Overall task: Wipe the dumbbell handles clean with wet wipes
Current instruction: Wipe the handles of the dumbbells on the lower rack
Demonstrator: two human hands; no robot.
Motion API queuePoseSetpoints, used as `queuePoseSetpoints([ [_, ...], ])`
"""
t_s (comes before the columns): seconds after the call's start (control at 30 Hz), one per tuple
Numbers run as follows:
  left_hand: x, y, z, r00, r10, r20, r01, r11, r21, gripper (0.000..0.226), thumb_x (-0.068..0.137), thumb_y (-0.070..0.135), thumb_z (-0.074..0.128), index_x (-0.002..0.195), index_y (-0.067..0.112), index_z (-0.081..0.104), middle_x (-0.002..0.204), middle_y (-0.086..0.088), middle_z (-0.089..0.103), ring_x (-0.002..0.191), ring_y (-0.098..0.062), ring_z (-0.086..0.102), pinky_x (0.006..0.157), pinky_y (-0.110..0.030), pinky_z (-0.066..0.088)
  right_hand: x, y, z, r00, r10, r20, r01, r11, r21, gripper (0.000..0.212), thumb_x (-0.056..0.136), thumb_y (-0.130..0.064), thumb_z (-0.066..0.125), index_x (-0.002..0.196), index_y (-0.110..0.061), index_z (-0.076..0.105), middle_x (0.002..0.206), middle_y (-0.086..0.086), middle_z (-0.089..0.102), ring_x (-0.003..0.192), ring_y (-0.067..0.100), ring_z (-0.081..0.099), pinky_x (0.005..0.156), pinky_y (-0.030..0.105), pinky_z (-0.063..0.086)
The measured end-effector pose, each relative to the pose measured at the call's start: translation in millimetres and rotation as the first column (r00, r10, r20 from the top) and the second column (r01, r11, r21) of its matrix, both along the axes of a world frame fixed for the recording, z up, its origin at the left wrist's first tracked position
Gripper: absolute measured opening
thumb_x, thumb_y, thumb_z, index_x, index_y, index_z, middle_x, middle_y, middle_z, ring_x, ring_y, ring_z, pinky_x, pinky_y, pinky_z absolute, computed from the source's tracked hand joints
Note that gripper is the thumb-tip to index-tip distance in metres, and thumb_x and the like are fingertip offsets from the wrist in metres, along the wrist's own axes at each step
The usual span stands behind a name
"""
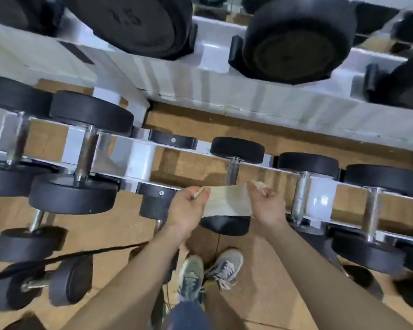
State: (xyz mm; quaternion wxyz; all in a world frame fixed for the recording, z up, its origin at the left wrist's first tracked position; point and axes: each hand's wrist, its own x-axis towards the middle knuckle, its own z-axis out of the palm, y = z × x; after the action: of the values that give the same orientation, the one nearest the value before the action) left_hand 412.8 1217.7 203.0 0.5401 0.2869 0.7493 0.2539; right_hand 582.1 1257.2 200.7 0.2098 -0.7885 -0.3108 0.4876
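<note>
A pale wet wipe (227, 200) is stretched flat between my two hands in the middle of the view. My left hand (187, 210) pinches its left edge and my right hand (266, 206) pinches its right edge. Directly behind the wipe sits a small black dumbbell (236, 148) on the white rack; its metal handle (233, 170) shows above the wipe and its near head (224, 225) shows below it. The wipe hangs just in front of that handle; whether it touches it is unclear.
The white rack rail (138, 153) carries more dumbbells: a chrome-handled one to the left (86, 153) and two to the right (301, 196) (372, 210). Large black dumbbells (296, 44) sit on the upper tier. Loose dumbbells (29, 241) and a black cable (57, 260) lie on the brown floor by my shoes (210, 272).
</note>
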Motion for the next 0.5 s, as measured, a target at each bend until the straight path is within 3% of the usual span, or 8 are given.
queuePoseSetpoints([
  [0.07, 2.4, 8.3, -28.5, 0.996, -0.064, -0.056, 0.065, 0.998, 0.013, 0.036, 0.097, 0.045, 0.051, 0.093, 0.012, 0.067, 0.083, -0.006, 0.070, 0.083, -0.023, 0.065, 0.074, -0.031, 0.051, 2.5, 5.5, -27.4, 0.998, -0.032, 0.051, 0.032, 0.999, 0.012, 0.049, 0.088, -0.044, 0.065, 0.079, 0.004, 0.063, 0.078, 0.015, 0.068, 0.081, 0.037, 0.066, 0.076, 0.045, 0.055],
  [0.13, 4.9, 19.1, -52.5, 0.993, -0.079, -0.089, 0.085, 0.994, 0.065, 0.038, 0.099, 0.043, 0.047, 0.095, 0.010, 0.063, 0.088, -0.014, 0.069, 0.088, -0.032, 0.064, 0.081, -0.040, 0.051, 2.4, 11.2, -49.6, 0.992, -0.103, 0.076, 0.105, 0.994, -0.022, 0.043, 0.088, -0.047, 0.064, 0.063, -0.015, 0.051, 0.065, 0.002, 0.057, 0.073, 0.027, 0.060, 0.071, 0.034, 0.049],
  [0.2, 9.4, 34.3, -68.8, 0.989, -0.102, -0.108, 0.113, 0.988, 0.106, 0.035, 0.101, 0.038, 0.043, 0.096, 0.006, 0.058, 0.086, -0.016, 0.065, 0.086, -0.034, 0.061, 0.081, -0.042, 0.049, 1.7, 16.6, -65.8, 0.978, -0.199, 0.058, 0.198, 0.980, 0.016, 0.046, 0.089, -0.046, 0.062, 0.062, -0.011, 0.051, 0.063, 0.001, 0.054, 0.068, 0.023, 0.057, 0.069, 0.032, 0.044],
  [0.27, 16.2, 50.8, -80.0, 0.991, -0.103, -0.086, 0.111, 0.990, 0.091, 0.032, 0.103, 0.034, 0.041, 0.096, 0.007, 0.054, 0.081, -0.008, 0.059, 0.080, -0.027, 0.056, 0.075, -0.035, 0.044, 1.3, 25.5, -80.2, 0.953, -0.297, 0.061, 0.293, 0.954, 0.062, 0.049, 0.090, -0.045, 0.061, 0.079, 0.003, 0.061, 0.069, 0.007, 0.058, 0.070, 0.024, 0.059, 0.075, 0.037, 0.049],
  [0.3, 20.3, 58.4, -85.0, 0.996, -0.072, -0.053, 0.076, 0.994, 0.075, 0.031, 0.103, 0.035, 0.041, 0.094, 0.008, 0.053, 0.080, -0.004, 0.057, 0.077, -0.023, 0.054, 0.070, -0.033, 0.041, 1.9, 31.0, -86.4, 0.939, -0.342, 0.033, 0.340, 0.939, 0.054, 0.050, 0.089, -0.048, 0.061, 0.086, 0.002, 0.063, 0.074, 0.009, 0.061, 0.073, 0.024, 0.060, 0.077, 0.039, 0.051],
  [0.4, 31.5, 81.3, -97.3, 0.997, 0.072, 0.040, -0.073, 0.997, 0.035, 0.027, 0.101, 0.037, 0.045, 0.086, 0.016, 0.053, 0.080, -0.002, 0.059, 0.072, -0.017, 0.053, 0.067, -0.028, 0.040, 3.0, 50.7, -95.2, 0.892, -0.439, -0.112, 0.426, 0.897, -0.121, 0.046, 0.082, -0.060, 0.059, 0.095, -0.016, 0.062, 0.086, 0.005, 0.061, 0.072, 0.019, 0.057, 0.060, 0.029, 0.045],
  [0.43, 32.7, 86.6, -99.5, 0.992, 0.119, 0.048, -0.120, 0.992, 0.034, 0.027, 0.100, 0.037, 0.047, 0.084, 0.017, 0.052, 0.079, -0.001, 0.059, 0.069, -0.015, 0.052, 0.063, -0.024, 0.041, 3.9, 55.9, -97.3, 0.896, -0.429, -0.114, 0.406, 0.895, -0.185, 0.057, 0.076, -0.063, 0.060, 0.108, -0.016, 0.061, 0.093, 0.005, 0.061, 0.079, 0.021, 0.058, 0.061, 0.029, 0.045],
  [0.5, 31.8, 93.1, -104.4, 0.975, 0.210, 0.069, -0.212, 0.977, 0.026, 0.029, 0.100, 0.037, 0.050, 0.086, 0.011, 0.054, 0.075, -0.002, 0.057, 0.062, -0.013, 0.049, 0.050, -0.014, 0.037, 5.3, 56.6, -93.0, 0.922, -0.388, -0.003, 0.376, 0.894, -0.243, 0.083, 0.062, -0.063, 0.063, 0.130, -0.016, 0.050, 0.113, 0.007, 0.059, 0.100, 0.028, 0.060, 0.080, 0.037, 0.051],
])
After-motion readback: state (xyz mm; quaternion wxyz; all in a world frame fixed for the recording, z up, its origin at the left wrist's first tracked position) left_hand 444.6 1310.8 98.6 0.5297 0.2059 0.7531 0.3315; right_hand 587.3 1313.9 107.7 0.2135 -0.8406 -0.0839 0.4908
